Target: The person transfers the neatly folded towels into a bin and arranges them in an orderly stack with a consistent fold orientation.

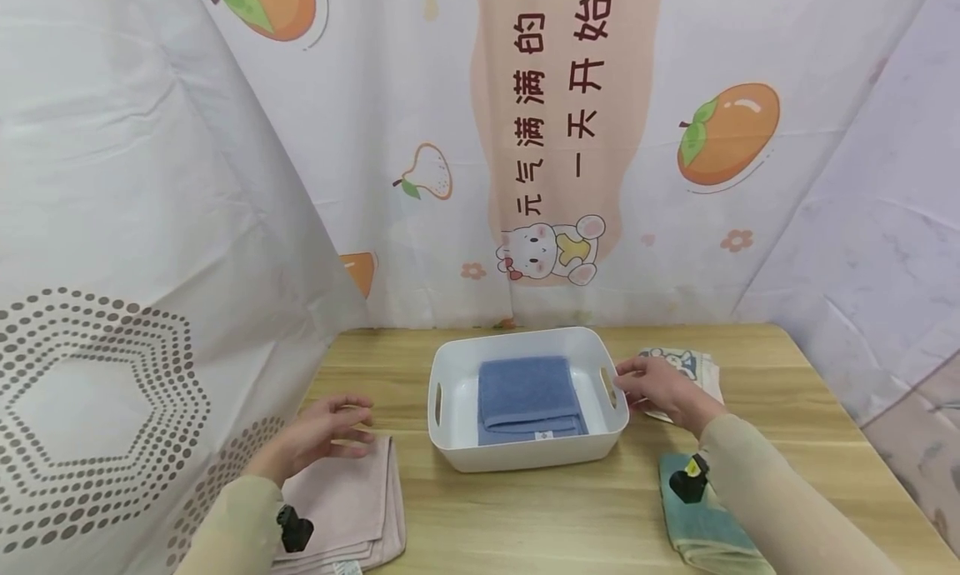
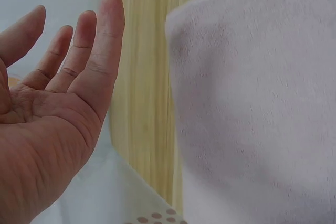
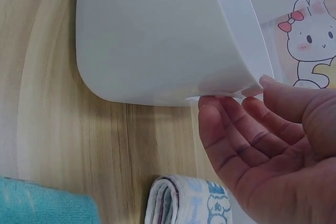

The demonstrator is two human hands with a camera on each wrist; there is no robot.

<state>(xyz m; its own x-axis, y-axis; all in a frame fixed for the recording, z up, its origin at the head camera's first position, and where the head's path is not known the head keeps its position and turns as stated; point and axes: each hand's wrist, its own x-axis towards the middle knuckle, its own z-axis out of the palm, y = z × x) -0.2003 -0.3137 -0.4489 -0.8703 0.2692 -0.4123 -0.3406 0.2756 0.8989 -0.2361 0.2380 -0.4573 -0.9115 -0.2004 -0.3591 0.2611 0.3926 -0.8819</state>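
Note:
A white plastic basket (image 1: 528, 456) with a handle slot at each end stands in the middle of the table. In it lies a folded blue towel (image 1: 527, 389). My right hand (image 1: 667, 389) grips the basket's right end: in the right wrist view the fingers (image 3: 231, 129) curl at the handle slot and the thumb lies on the rim. Over a folded pink towel (image 1: 348, 492) at the left, my left hand (image 1: 326, 432) hovers with loose fingers and nothing in it. The left wrist view shows its palm (image 2: 47, 108) beside that towel, apart from it.
Behind my right hand lies a folded white towel with a blue print (image 1: 703, 373). A folded teal towel (image 1: 697, 521) lies at the front right, partly under my right forearm. Printed curtains (image 1: 420, 75) hang behind the wooden table (image 1: 480, 521) and at its sides.

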